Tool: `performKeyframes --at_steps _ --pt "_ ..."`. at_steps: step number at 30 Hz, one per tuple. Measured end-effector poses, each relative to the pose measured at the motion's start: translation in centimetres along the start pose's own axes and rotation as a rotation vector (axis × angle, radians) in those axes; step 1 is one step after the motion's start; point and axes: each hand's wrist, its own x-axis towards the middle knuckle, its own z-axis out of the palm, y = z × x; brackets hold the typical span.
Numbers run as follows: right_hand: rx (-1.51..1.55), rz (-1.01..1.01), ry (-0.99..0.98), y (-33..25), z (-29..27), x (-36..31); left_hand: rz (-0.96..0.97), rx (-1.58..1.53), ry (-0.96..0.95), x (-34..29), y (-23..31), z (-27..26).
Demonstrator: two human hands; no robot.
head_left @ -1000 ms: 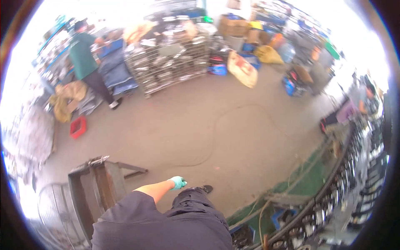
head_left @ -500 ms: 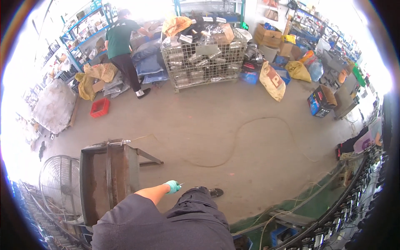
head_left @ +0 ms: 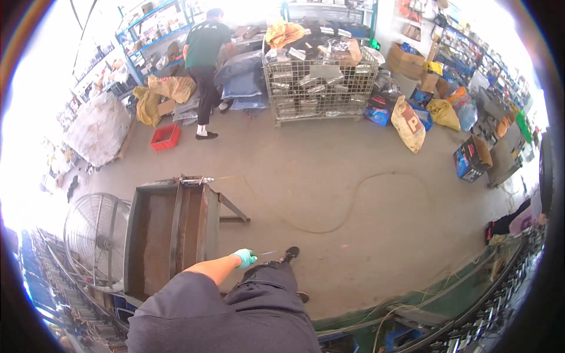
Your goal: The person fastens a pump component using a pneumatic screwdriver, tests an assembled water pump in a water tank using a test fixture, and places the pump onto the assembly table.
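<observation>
My left hand (head_left: 243,257), in a light green glove, is closed around a thin metal rod-like tool (head_left: 268,253). Its slim end points right, over my dark trousers (head_left: 265,282) and near my shoe (head_left: 290,254). What kind of tool it is cannot be made out. Just left of the hand stands a rusty metal trough table (head_left: 152,235), with a metal fitting (head_left: 197,180) at its far edge. My right hand is out of the picture.
A round floor fan (head_left: 97,241) stands left of the trough. A hose (head_left: 347,217) snakes over the floor (head_left: 294,170). Farther off are a red crate (head_left: 166,137), a wire cage (head_left: 321,94) of metal parts, sacks (head_left: 409,123) and a person (head_left: 204,59) in a green shirt.
The view has shifted, so the surroundings sit farther right. One of my shoes now shows ahead of my leg. My left hand still grips the thin tool.
</observation>
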Motion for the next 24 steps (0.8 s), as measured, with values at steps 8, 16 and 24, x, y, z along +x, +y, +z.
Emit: performKeyframes --at_steps 8,16,24 --pt "0.003 -0.050 0.104 -1.4 0.0 1.1 0.044 -0.019 0.079 2.4 -2.4 0.1" --pt "-0.066 -0.125 0.064 -3.0 1.3 3.3 0.020 -0.105 0.105 4.3 -6.9 -1.9" --pt "0.120 0.006 -0.289 9.3 3.2 -6.0 -0.146 -0.607 -0.047 7.3 -11.4 -7.0"
